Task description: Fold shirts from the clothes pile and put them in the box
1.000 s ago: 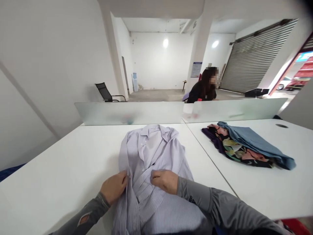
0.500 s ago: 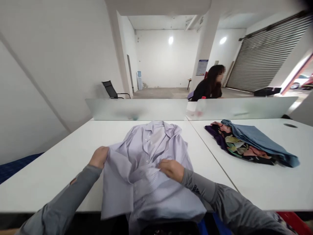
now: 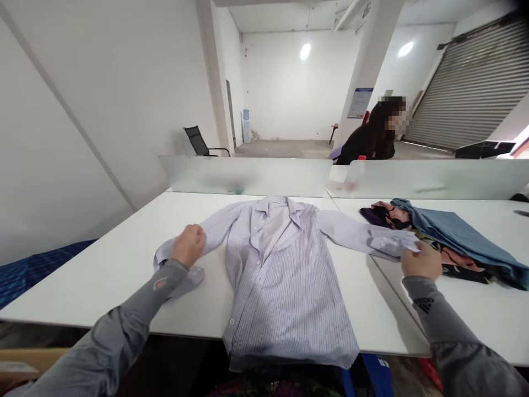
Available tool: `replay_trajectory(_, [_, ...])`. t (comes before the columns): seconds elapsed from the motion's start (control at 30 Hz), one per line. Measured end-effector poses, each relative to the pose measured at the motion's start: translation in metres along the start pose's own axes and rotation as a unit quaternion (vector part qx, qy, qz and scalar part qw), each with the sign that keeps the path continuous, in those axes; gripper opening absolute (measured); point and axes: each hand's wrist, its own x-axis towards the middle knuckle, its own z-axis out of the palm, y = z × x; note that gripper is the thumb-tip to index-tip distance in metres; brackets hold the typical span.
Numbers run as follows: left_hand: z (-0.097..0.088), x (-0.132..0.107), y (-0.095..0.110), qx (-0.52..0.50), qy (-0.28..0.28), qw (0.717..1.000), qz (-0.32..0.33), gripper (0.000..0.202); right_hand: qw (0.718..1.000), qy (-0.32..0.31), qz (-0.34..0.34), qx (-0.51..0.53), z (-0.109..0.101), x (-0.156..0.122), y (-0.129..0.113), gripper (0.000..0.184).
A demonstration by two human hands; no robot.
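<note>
A pale lilac striped shirt [image 3: 285,275] lies face up on the white table [image 3: 103,270], collar away from me, hem hanging over the near edge. Both sleeves are spread out to the sides. My left hand [image 3: 188,246] is closed on the left sleeve near its cuff. At the end of the right sleeve, my right hand [image 3: 420,263] grips the cuff, close to a pile of clothes.
A pile of folded clothes [image 3: 446,240], blue on top of dark patterned ones, lies on the right table. Frosted dividers [image 3: 248,175] run along the far edge. A person [image 3: 372,138] sits behind them. A black chair [image 3: 198,140] stands at the back left.
The shirt was folded in on itself with both hands at its middle. Both hands have moved outward, pulling the sleeves out to the left and right so the shirt lies spread flat.
</note>
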Motion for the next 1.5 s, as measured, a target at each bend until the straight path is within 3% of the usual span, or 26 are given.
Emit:
replay_trajectory(0.1, [0.019,-0.018,0.039,-0.012,-0.059,0.998,-0.001,0.017,0.998,-0.039,0.038,-0.009,0.025,-0.029,-0.033,0.023])
replay_trajectory(0.23, [0.038,-0.030,0.062,-0.040,-0.160,0.979,-0.120,0.031,0.961,-0.272,0.039,-0.042,0.059,-0.065,-0.103,0.028])
replay_trajectory(0.3, [0.044,-0.033,0.064,-0.120,-0.166,0.967,-0.154,0.033,0.938,-0.335,0.017,-0.086,0.068,-0.077,-0.128,0.030])
replay_trajectory(0.43, [0.050,-0.035,0.064,-0.340,-0.116,0.918,-0.165,0.031,0.920,-0.367,-0.042,-0.131,0.078,-0.087,-0.146,0.016])
replay_trajectory(0.6, [0.046,-0.036,0.067,-0.484,-0.109,0.850,-0.179,0.028,0.923,-0.343,-0.003,-0.174,0.082,-0.077,-0.135,0.018])
replay_trajectory(0.7, [0.040,-0.038,0.070,-0.592,-0.119,0.770,-0.205,0.032,0.917,-0.345,-0.003,-0.199,0.081,-0.073,-0.130,0.019])
replay_trajectory(0.83, [0.027,-0.049,0.069,-0.730,-0.164,0.604,-0.273,0.037,0.910,-0.350,-0.020,-0.220,0.081,-0.073,-0.131,0.020])
replay_trajectory(0.93, [0.018,-0.065,0.067,-0.771,-0.195,0.547,-0.262,0.044,0.910,-0.353,-0.018,-0.217,0.082,-0.073,-0.132,0.021])
replay_trajectory(1.07, [0.017,-0.087,0.069,-0.807,-0.242,0.471,-0.261,0.013,0.908,-0.355,-0.013,-0.221,0.081,-0.073,-0.133,0.021])
replay_trajectory(1.13, [0.020,-0.094,0.072,-0.802,-0.261,0.464,-0.270,0.010,0.906,-0.359,-0.011,-0.223,0.080,-0.073,-0.135,0.021])
replay_trajectory(1.23, [0.023,-0.099,0.076,-0.783,-0.283,0.494,-0.250,0.015,0.905,-0.364,-0.007,-0.221,0.076,-0.073,-0.139,0.022])
replay_trajectory(1.4, [0.018,-0.101,0.072,-0.752,-0.260,0.586,-0.153,0.062,0.904,-0.366,0.001,-0.223,0.075,-0.075,-0.140,0.023])
replay_trajectory(1.5, [0.012,-0.099,0.066,-0.706,-0.257,0.645,-0.139,0.079,0.904,-0.365,0.002,-0.222,0.075,-0.075,-0.139,0.023])
